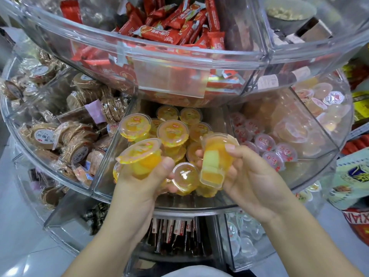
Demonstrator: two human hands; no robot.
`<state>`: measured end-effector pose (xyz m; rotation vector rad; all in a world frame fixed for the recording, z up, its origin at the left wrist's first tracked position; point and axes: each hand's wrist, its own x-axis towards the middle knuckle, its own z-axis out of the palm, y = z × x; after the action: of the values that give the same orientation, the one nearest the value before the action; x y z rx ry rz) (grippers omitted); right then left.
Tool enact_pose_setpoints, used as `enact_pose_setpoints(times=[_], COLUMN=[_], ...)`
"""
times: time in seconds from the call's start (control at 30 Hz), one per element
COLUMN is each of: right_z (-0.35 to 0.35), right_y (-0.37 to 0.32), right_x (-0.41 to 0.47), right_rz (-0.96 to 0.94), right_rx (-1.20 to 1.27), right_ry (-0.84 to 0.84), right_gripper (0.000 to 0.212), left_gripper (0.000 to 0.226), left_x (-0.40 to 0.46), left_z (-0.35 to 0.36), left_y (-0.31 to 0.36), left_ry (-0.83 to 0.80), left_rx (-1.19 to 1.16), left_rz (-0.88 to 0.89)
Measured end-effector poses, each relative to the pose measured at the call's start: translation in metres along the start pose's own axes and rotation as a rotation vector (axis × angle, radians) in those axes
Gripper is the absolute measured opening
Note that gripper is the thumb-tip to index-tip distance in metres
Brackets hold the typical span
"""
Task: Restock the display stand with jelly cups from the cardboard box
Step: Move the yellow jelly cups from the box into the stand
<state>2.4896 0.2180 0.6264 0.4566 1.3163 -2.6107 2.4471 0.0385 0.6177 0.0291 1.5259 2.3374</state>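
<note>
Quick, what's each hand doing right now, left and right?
Left hand: grips a yellow jelly cup, lid tilted up.
Right hand: grips another jelly cup, tipped so its bottom faces the camera.

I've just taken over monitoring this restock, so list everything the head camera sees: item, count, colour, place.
Display stand: one, clear plastic, tiered, fills the view.
Yellow jelly cups: a heap, too many to count, middle tier, centre compartment.
Held jelly cups: two, yellow; one in the left hand, one in the right hand, lid facing away.
Pink-lidded jelly cups: many, compartment right of centre.
Red snack packets: many, top tier.
Brown wrapped biscuits: many, left compartments.
Dark stick packets: several, bottom tier.
Clear jelly cups: several, bottom tier, right.
Cardboard box: not in view.
Left hand: grips a cup.
Right hand: grips a cup.
</note>
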Motion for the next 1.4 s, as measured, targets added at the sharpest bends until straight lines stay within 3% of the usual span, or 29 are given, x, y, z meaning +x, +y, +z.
enact_pose_setpoints(times=[0.1,0.23,0.43,0.6,0.8,0.97,1.17,1.4], right_z=[-0.001,-0.002,0.002,0.001,-0.006,-0.008,-0.011,-0.004], right_y=[0.001,-0.002,-0.021,-0.029,-0.030,-0.020,-0.017,-0.003], right_x=[-0.002,0.000,0.022,0.037,0.040,0.040,0.037,0.040], right_rz=[0.016,-0.068,-0.369,-0.408,-0.391,-0.514,-0.516,-0.641], right_rx=[0.010,-0.135,-0.983,-1.366,-1.417,-1.431,-1.332,-1.422], right_ry=[0.006,0.033,0.217,-0.002,-0.065,0.092,0.058,0.237], right_gripper=[0.051,0.037,0.049,0.068,0.072,0.075,0.074,0.067], left_gripper=[0.045,0.045,0.036,0.009,0.019,0.010,0.021,0.009], left_x=[0.000,-0.002,-0.005,-0.006,-0.004,-0.001,0.002,0.005], left_z=[-0.001,-0.002,-0.008,-0.009,-0.011,-0.013,-0.017,-0.022], left_y=[0.003,0.001,0.000,0.002,0.002,0.000,0.000,-0.002], left_ry=[-0.043,-0.043,0.007,0.025,0.046,0.030,0.041,0.043], left_rx=[-0.034,-0.051,-0.011,0.024,0.043,0.081,0.101,0.118], left_rz=[-0.056,-0.081,-0.068,-0.061,-0.044,-0.009,0.018,0.025])
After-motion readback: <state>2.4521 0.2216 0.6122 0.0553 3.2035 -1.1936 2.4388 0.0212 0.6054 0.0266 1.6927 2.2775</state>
